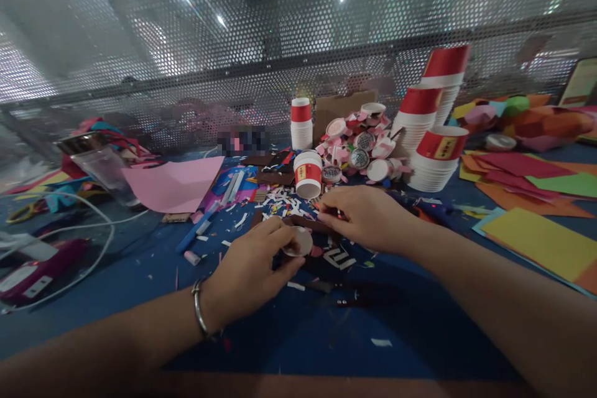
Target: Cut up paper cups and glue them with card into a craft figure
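My left hand [259,255], with a metal bangle at the wrist, grips a small round white piece [301,241] that looks like a cup base, between thumb and fingers. A pink bit shows at its right edge. My right hand [366,214] is closed in a pinch above the paper scraps [284,202]; whatever its fingertips hold is too small to make out. Just beyond it, a red-and-white paper cup [308,175] lies tilted. Below the hands lie dark-handled scissors [357,293] and a white cut-out strip [339,258].
Stacked paper cups [429,158] stand at the right, beside a heap of pink-and-white paper pieces [359,143]. Coloured paper [543,242] lies far right. A pink sheet [180,183], a clear plastic cup [107,168] and a white cable [111,239] are left. Perforated metal [261,31] closes the back.
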The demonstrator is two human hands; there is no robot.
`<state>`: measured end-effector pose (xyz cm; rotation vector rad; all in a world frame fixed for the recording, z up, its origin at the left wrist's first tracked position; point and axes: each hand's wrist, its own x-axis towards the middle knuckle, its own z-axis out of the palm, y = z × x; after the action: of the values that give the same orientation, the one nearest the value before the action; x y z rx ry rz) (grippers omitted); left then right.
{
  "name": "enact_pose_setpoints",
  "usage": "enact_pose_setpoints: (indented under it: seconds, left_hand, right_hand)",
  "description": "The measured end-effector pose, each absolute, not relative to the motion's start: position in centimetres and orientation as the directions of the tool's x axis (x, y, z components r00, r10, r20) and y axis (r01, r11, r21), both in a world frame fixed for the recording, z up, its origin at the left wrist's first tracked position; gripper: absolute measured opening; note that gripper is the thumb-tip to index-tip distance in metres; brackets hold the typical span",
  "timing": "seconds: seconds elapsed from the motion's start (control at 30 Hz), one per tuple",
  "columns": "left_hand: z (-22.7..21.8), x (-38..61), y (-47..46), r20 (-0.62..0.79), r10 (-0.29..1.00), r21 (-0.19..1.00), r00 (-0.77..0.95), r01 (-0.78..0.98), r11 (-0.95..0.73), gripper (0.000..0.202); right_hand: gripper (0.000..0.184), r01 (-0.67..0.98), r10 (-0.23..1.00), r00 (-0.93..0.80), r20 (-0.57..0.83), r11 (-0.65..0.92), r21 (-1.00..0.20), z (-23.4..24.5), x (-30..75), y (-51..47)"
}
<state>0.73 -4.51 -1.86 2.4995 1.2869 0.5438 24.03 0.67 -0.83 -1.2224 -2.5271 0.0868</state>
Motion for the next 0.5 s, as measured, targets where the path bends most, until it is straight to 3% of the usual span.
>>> enact_pose_setpoints:
  seconds: [0.17, 0.3, 0.5]
  left_hand:
    - [0.9, -0.2, -0.7, 0.222, 0.859, 0.408, 0.461, 0.756, -0.511, 0.013]
    - [2.6, -3.8, 5.3, 0.302, 0.933, 0.180, 0.196, 0.950, -0.257, 0.008]
    - [0.5, -7.9, 10.1, 0.283, 0.958, 0.184, 0.046, 0.978, -0.101, 0.021]
  right_hand:
    - [0.017, 0.776, 0.794, -0.555, 0.248, 0.602, -0.190, -0.8, 24.0, 0.8]
    - [0.019, 0.775, 0.792, -0.560, 0.245, 0.605, -0.185, -0.7, 24.0, 0.7]
    - [0.020, 0.773, 0.795, -0.558, 0.237, 0.602, -0.199, -0.7, 24.1, 0.6]
